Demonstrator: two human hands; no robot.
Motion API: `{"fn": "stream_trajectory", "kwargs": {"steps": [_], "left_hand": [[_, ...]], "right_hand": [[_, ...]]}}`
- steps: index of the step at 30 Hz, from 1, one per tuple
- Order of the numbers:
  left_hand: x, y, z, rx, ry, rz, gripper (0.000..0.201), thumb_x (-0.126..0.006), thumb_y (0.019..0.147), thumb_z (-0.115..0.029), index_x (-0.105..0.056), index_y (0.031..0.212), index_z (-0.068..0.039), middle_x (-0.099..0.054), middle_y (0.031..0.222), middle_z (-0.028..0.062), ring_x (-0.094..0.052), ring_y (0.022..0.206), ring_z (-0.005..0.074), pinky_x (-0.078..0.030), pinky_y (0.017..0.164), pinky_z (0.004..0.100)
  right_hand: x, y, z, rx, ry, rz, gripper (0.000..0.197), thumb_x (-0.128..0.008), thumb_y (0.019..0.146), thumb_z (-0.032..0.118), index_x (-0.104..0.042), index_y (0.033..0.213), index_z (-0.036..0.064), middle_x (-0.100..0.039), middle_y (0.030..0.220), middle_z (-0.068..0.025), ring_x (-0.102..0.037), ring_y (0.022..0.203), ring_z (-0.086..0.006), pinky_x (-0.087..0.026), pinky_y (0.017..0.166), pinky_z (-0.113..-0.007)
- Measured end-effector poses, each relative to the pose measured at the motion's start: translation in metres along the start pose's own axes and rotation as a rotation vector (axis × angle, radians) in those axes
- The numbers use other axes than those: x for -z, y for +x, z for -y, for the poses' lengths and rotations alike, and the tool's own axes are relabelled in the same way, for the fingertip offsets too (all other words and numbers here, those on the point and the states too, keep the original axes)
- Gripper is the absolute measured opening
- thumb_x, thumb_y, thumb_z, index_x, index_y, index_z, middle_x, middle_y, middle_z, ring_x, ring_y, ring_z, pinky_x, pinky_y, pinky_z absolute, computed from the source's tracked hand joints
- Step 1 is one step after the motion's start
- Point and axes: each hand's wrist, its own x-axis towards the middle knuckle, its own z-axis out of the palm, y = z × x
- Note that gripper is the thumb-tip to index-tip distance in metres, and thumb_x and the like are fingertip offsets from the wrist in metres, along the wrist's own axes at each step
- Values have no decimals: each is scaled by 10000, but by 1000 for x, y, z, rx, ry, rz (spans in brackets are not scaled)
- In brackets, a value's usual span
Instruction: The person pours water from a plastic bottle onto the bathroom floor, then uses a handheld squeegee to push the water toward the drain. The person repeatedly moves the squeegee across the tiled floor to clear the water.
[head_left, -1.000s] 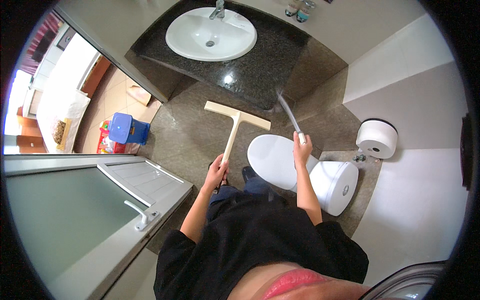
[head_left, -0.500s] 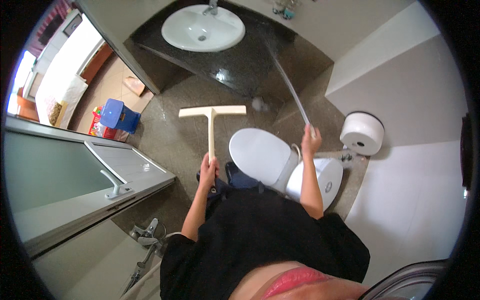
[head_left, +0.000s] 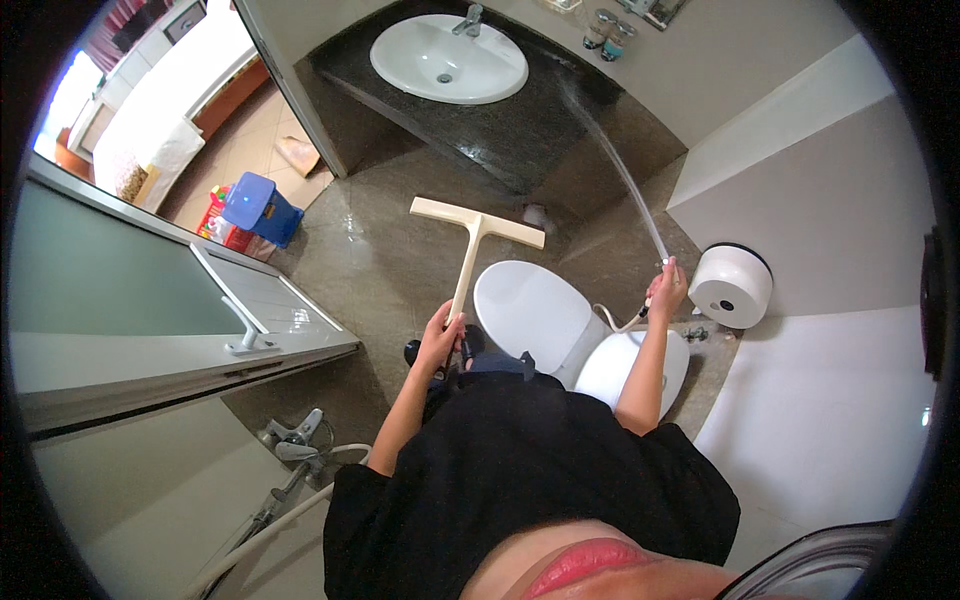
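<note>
My left hand (head_left: pixel 438 335) is closed round the handle of a cream squeegee (head_left: pixel 475 228). Its wide head is raised in front of me, tilted down to the right, beyond the white toilet lid (head_left: pixel 530 310). On the right, my right hand (head_left: pixel 668 288) grips a bidet sprayer (head_left: pixel 647 311), mostly hidden by the fingers. A thin pale hose (head_left: pixel 620 328) runs from it toward the toilet. From the sprayer a jet of water (head_left: pixel 625 175) shoots forward onto the right end of the dark stone counter (head_left: pixel 440 125), which is wet there.
A white sink (head_left: pixel 395 72) with a tap is set in the counter. Right of the toilet hangs a round paper dispenser (head_left: pixel 733 285). The door (head_left: pixel 130 290) stands open at left, with a blue bin (head_left: pixel 262 208) by the doorway. A shower mixer (head_left: pixel 297 440) is at lower left.
The squeegee has swung to the right and its head now slants. My right hand has moved right with the sprayer, its jet still reaching the counter. The whole view has shifted slightly.
</note>
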Motion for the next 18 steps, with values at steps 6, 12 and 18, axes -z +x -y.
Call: {"fn": "stream_trajectory", "kwargs": {"steps": [6, 12, 18], "left_hand": [[17, -17, -19, -11, 22, -27, 385, -536, 923, -211, -437, 1275, -90, -444, 644, -35, -426, 501, 45, -374, 433, 203], [33, -38, -15, -59, 58, -131, 398, -503, 936, -172, -400, 1311, -89, -435, 650, -32, -422, 480, 50, -349, 429, 199], [29, -49, -24, 1, -2, -173, 389, -537, 911, -138, -428, 1281, -80, -438, 658, -33, -419, 482, 46, -350, 429, 198]], "right_hand": [[12, 12, -10, 55, 6, 5, 374, -536, 900, 397, -463, 738, 68, -414, 460, -2, -388, 347, -78, -308, 310, -239], [16, 26, -5, 72, 52, 41, 376, -531, 902, 410, -483, 744, 71, -402, 458, 13, -373, 351, -70, -314, 323, -234], [20, 43, -5, 39, 70, 71, 375, -535, 899, 418, -499, 751, 75, -392, 458, 27, -373, 353, -66, -303, 324, -227]]}}
